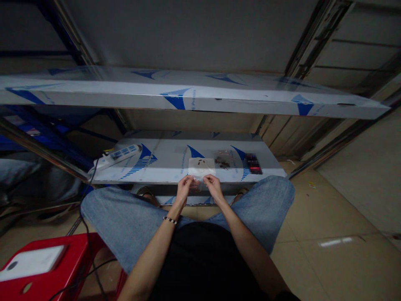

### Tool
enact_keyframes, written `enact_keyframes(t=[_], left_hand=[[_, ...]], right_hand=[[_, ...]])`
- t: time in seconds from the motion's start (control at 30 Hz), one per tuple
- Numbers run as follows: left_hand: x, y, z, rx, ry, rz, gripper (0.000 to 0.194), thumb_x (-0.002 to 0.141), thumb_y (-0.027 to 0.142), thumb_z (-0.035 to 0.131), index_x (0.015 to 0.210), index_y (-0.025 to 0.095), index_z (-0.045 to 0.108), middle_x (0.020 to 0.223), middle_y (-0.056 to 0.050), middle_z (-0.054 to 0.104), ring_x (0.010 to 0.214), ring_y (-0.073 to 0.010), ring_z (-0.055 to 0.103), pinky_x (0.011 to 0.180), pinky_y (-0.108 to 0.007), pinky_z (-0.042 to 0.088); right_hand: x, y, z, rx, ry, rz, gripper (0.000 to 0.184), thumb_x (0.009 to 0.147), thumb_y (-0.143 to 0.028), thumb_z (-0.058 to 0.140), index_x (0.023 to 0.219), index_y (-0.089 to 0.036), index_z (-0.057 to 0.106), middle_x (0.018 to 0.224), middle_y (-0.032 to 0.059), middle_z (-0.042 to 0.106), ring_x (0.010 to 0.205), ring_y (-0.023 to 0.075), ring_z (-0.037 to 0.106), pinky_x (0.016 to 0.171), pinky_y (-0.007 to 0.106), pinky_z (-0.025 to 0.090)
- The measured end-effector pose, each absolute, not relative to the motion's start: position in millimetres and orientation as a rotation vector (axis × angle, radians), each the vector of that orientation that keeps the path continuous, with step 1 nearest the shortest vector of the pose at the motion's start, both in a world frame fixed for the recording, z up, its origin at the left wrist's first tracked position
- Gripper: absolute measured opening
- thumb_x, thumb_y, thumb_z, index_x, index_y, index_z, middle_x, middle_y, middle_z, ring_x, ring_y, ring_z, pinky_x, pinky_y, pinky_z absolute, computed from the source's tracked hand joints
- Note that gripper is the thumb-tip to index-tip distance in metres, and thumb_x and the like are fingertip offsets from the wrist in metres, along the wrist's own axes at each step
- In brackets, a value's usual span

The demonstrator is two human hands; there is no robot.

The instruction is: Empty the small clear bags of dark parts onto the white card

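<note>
My left hand (184, 188) and my right hand (213, 186) meet at the front edge of a low steel shelf (169, 161). Both pinch a small clear plastic bag (197, 184) between fingertips. Just beyond them lies a white sheet (201, 167) with two small dark bits on it. A second clear bag (223, 159) holding dark small parts rests a little further right. A beaded bracelet sits on my left wrist.
A white power strip (117, 155) lies at the shelf's left end, its cable trailing down. A dark object (253, 164) with red sits at the right. An upper shelf (188, 94) overhangs. A red stool (46, 263) with a white device stands at lower left.
</note>
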State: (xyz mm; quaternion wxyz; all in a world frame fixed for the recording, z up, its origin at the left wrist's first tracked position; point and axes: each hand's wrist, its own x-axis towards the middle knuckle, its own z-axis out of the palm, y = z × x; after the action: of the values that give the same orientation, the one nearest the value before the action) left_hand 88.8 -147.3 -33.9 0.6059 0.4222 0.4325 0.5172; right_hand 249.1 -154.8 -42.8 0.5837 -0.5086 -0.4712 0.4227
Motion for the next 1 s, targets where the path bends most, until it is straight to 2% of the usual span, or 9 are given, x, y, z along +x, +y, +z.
enact_keyframes(t=[0.27, 0.37, 0.53, 0.8, 1.0], left_hand=[[91, -150, -30, 0.958, 0.983, 1.199, 0.039, 0.077, 0.055, 0.076, 0.088, 0.020, 0.063, 0.078, -0.004, 0.074, 0.075, -0.0215, 0.072, 0.070, -0.031, 0.057], [94, -150, -28, 0.973, 0.988, 1.264, 0.036, 0.078, 0.052, 0.076, 0.085, 0.019, 0.064, 0.076, -0.004, 0.073, 0.075, -0.0203, 0.071, 0.075, -0.031, 0.056], [98, -149, -24, 1.012, 1.015, 1.288, 0.031, 0.080, 0.050, 0.073, 0.084, 0.020, 0.065, 0.073, -0.002, 0.071, 0.074, -0.0206, 0.070, 0.075, -0.031, 0.054], [96, -153, -23, 1.227, 0.959, 1.221, 0.031, 0.082, 0.047, 0.072, 0.080, 0.016, 0.069, 0.075, -0.005, 0.071, 0.071, -0.0180, 0.065, 0.070, -0.027, 0.050], [100, -154, -26, 1.250, 0.897, 1.269, 0.030, 0.083, 0.044, 0.071, 0.077, 0.015, 0.067, 0.072, -0.004, 0.068, 0.071, -0.0169, 0.062, 0.071, -0.027, 0.049]], right_hand=[[246, -156, -41, -1.129, -1.158, 1.047, 0.026, 0.079, -0.047, 0.071, 0.073, -0.022, 0.075, 0.074, 0.0031, 0.071, 0.072, 0.0215, 0.062, 0.068, 0.030, 0.047], [244, -156, -38, -1.138, -1.112, 1.021, 0.023, 0.078, -0.044, 0.071, 0.072, -0.022, 0.074, 0.073, 0.0016, 0.069, 0.072, 0.0202, 0.060, 0.071, 0.029, 0.046], [241, -153, -35, -1.150, -1.033, 1.000, 0.024, 0.078, -0.042, 0.067, 0.067, -0.022, 0.067, 0.067, -0.0011, 0.062, 0.067, 0.0176, 0.056, 0.067, 0.027, 0.043], [238, -162, -27, -1.041, -1.139, 1.099, 0.032, 0.085, -0.052, 0.064, 0.075, -0.022, 0.061, 0.069, 0.0000, 0.060, 0.066, 0.0169, 0.054, 0.063, 0.026, 0.043], [234, -165, -24, -0.938, -1.162, 1.132, 0.028, 0.084, -0.045, 0.068, 0.074, -0.020, 0.060, 0.067, -0.0011, 0.059, 0.065, 0.0148, 0.053, 0.065, 0.025, 0.043]])
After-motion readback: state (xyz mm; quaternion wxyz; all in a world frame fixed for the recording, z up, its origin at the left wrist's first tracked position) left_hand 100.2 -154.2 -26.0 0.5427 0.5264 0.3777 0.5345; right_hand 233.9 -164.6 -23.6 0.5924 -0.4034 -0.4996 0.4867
